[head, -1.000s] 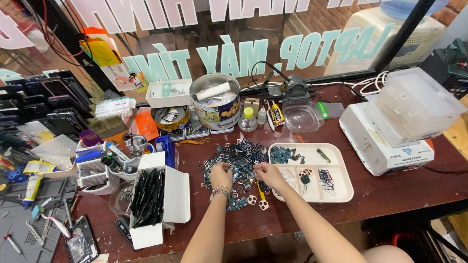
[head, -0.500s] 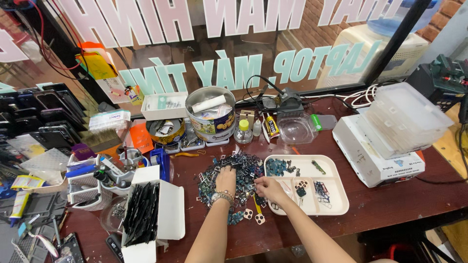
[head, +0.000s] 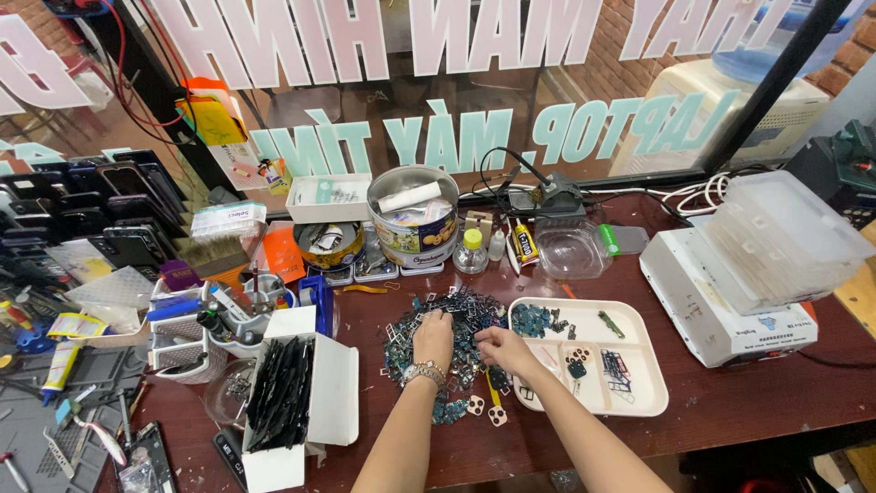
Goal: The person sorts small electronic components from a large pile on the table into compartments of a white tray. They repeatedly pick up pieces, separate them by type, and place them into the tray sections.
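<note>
At frame centre, the left hand (head: 432, 340) presses curled fingers into a pile of small parts (head: 456, 319) (dark, tangled); the right hand (head: 497, 345) pinches one beside a white tray (head: 639, 388).

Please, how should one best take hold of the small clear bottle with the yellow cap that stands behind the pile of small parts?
Grip the small clear bottle around its round body, just under the yellow cap, coming from the front right. It stands upright, so a side grip probably suits it. The round tin stands close on its left, and the pile of small parts lies in front, where both hands work.
</note>
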